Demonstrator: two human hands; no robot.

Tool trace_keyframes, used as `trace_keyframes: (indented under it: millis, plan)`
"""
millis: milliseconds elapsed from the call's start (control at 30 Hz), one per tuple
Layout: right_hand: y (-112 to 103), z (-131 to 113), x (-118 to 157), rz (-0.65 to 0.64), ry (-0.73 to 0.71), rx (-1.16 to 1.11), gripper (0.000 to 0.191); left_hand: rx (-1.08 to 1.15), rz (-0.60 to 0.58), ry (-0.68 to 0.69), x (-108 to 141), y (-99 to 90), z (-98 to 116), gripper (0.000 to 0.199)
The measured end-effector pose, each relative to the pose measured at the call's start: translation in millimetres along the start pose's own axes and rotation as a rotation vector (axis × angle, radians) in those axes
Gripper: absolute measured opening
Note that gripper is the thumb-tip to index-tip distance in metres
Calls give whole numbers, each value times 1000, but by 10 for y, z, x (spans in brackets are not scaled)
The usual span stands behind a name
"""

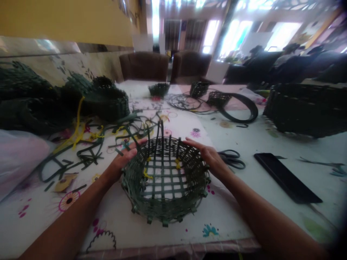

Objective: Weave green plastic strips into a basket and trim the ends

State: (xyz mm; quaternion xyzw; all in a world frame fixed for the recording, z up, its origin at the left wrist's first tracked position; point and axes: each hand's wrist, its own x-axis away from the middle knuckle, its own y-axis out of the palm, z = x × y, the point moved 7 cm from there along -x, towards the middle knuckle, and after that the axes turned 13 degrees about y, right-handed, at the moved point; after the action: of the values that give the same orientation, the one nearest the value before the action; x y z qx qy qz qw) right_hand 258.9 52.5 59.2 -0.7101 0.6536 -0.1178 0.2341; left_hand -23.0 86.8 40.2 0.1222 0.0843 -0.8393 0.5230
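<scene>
One half-woven basket (pixel 165 180) of dark green strapping sits near the middle of the worktop (pixel 233 220), close to its near edge. Its open lattice base shows the floral cloth through the gaps, a few yellow ties (pixel 148 174) are knotted on the strips, and long uprights stand loose at the far side. The left hand (pixel 124 159) is open with fingers spread, lying against the far left of the rim, while the right hand (pixel 207 155) is also wide open, its palm down on the right side of the rim; neither closes around a strip. Just beyond the right hand lie black-handled scissors (pixel 231 159), and further right a flat black rectangular case (pixel 287 177). Left of the basket spreads a tangle of loose green strips (pixel 86 144) with yellow cord (pixel 77 126) among them, and a pale plastic bag (pixel 16 159) lies at the left edge. Finished dark baskets (pixel 105 103) are heaped along the far left, a large one (pixel 306 110) stands at the right, and small baskets (pixel 159 89) and a coiled strip (pixel 238 108) lie toward the far edge, before two brown chairs (pixel 143 65).
</scene>
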Motion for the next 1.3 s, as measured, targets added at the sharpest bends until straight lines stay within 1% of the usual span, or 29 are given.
trace_keyframes:
  millis: [100, 200, 233, 300, 400, 500, 600, 700, 800, 867, 933, 1000, 1067, 1133, 1200, 1267, 1300]
  plan:
    - [1, -81, -13, 2, -24, 0, 62, 11, -18, -14, 10, -3, -17, 67]
    - [-57, -245, -65, 15, -49, 39, 58, 61, -21, 1, 18, 23, 0, 68]
    - [-69, -316, -97, 6, -56, 78, 56, 79, -22, 6, 19, 31, 8, 68]
    - [-35, -467, -179, -55, -79, 218, 54, 103, -29, 2, 24, 45, 18, 67]
    - [109, -623, -316, -129, -98, 455, 54, 114, -49, -16, 25, 57, 30, 67]
    - [280, -635, -421, -146, -66, 593, 55, 74, -53, -1, 7, 46, 62, 66]
    - [401, -595, -443, -150, -84, 667, 54, 11, -49, 9, -15, 29, 87, 65]
    - [428, -555, -425, -147, -114, 725, 50, 2, -81, -21, -17, 48, 77, 66]
    - [404, -567, -419, -145, -113, 750, 47, 48, -97, -43, -5, 76, 67, 69]
    - [384, -646, -428, -120, -126, 762, 43, 76, -89, -40, 1, 88, 71, 70]
    - [381, -784, -439, -80, -179, 778, 39, 95, -83, -30, 3, 101, 76, 69]
    - [410, -918, -448, -52, -240, 797, 34, 112, -76, -14, 2, 109, 82, 67]
    - [459, -973, -464, -48, -253, 818, 32, 133, -61, -11, 2, 109, 75, 65]
    - [515, -935, -478, -78, -219, 829, 32, 154, -47, -20, 4, 105, 60, 65]
    - [568, -855, -474, -154, -181, 798, 35, 161, -39, -19, 5, 100, 52, 64]
    - [579, -797, -462, -208, -160, 762, 36, 159, -46, -10, 7, 100, 51, 63]
    - [564, -786, -459, -214, -155, 756, 36, 156, -48, -4, 7, 98, 49, 63]
